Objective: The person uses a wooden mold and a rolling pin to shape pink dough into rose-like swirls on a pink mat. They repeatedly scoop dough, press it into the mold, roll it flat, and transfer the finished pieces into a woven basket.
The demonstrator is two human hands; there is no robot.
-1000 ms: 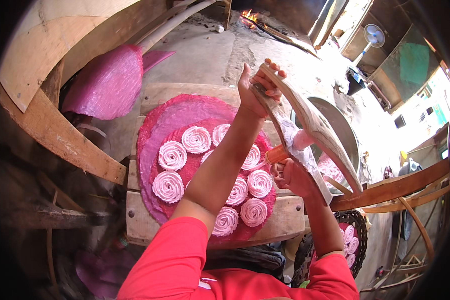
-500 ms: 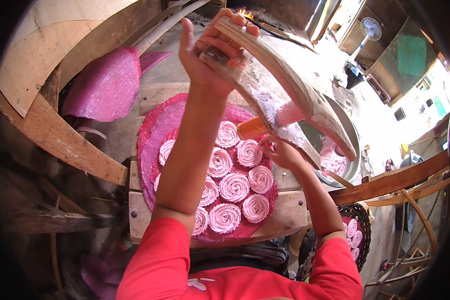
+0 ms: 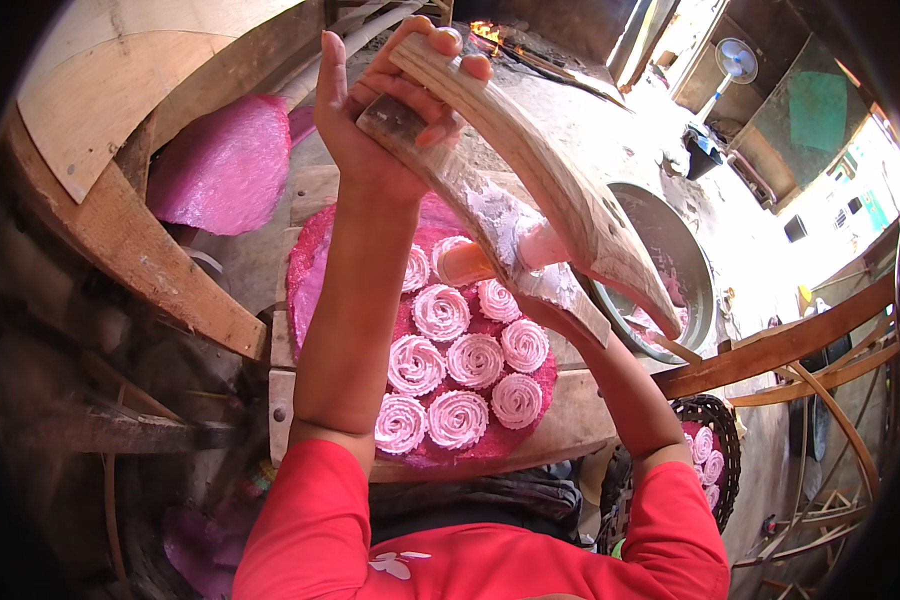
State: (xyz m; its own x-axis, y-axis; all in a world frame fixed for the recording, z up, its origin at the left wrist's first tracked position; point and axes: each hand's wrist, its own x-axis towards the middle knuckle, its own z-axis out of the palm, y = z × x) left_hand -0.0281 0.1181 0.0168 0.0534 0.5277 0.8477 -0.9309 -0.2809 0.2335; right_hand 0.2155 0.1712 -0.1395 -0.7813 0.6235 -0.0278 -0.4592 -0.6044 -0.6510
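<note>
Our left hand is wrapped round the press end, body slanting down-right; right hand mostly hidden, can't tell.

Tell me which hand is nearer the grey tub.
Right. The right hand, partly hidden by the wooden press, is left of the grey tub; the left hand, gripping the press's upper end, is farther, up and left.

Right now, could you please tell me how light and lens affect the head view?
Head view: glare washes out the floor toward the upper right; the lower left sinks into shadow; pink swirls read fairly crisply; the wooden table has a bowed near edge.
</note>
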